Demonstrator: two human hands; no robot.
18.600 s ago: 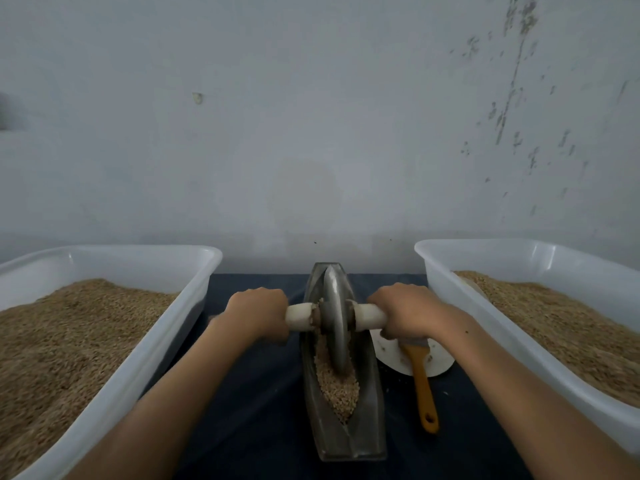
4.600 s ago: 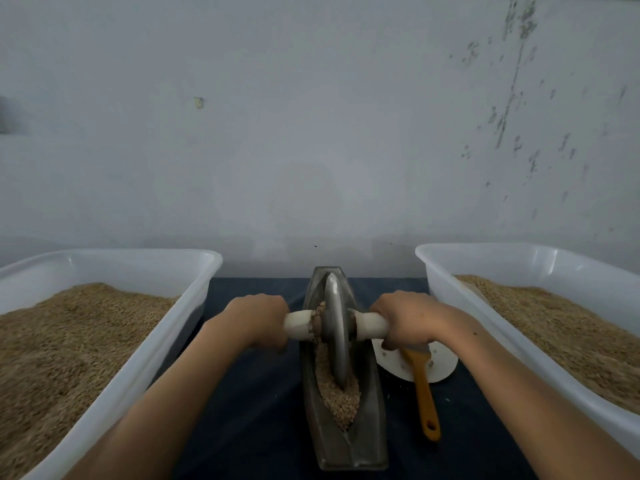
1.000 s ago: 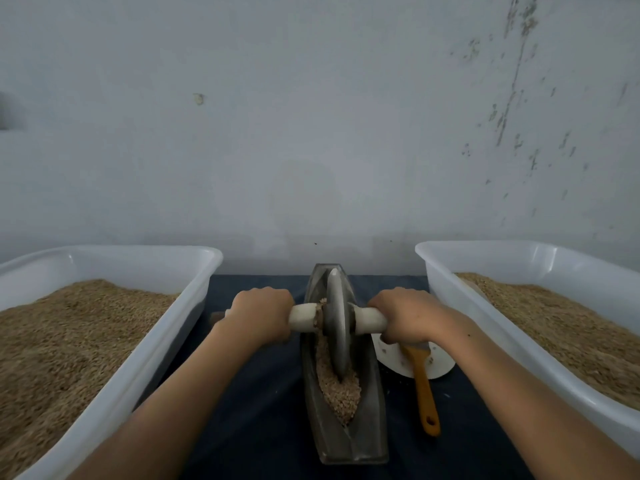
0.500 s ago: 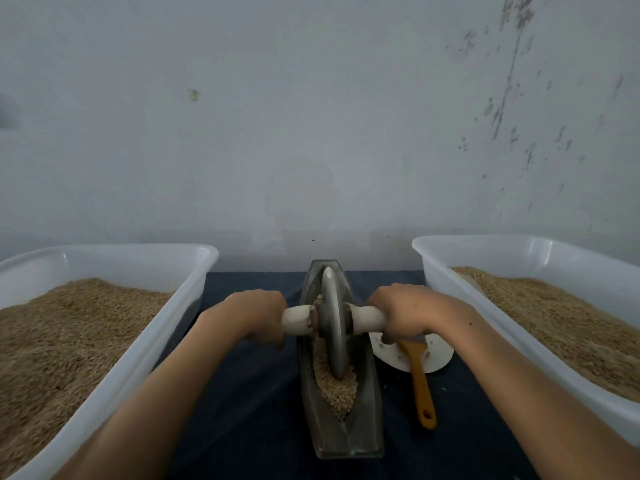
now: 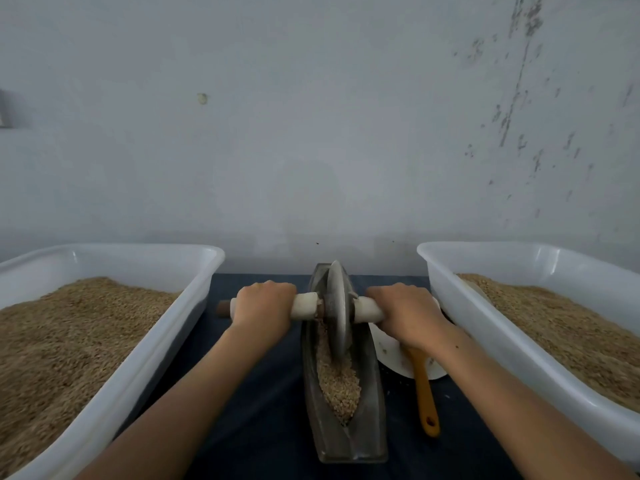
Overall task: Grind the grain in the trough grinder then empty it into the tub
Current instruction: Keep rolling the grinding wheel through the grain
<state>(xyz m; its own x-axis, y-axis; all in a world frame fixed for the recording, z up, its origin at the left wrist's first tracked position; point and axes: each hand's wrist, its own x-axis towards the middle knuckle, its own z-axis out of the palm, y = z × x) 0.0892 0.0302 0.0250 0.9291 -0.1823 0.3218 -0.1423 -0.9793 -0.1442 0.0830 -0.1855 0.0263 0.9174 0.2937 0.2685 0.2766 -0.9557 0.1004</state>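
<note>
Dark blue tabletop (image 5: 263, 410), grey wall behind. Grey metal boat-shaped trough grinder (image 5: 346, 441), centre, holding tan grain (image 5: 337, 382). Left hand (image 5: 263, 306) and right hand (image 5: 408, 317) each grip the wheel's white axle handles (image 5: 303, 303). Advice: roll with even pressure, wheel centred.

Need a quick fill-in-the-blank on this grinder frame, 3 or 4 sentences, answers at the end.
1. The left hand and the right hand each grip one end of the white ____ that runs through the grey metal grinding wheel.
2. The wheel stands in the grey metal boat-shaped trough, which holds ____.
3. On each side stands a white plastic tub of grain, ____ in all.
4. The orange-handled scoop lies to the ____ of the trough.

Answers: handle; grain; two; right
</note>
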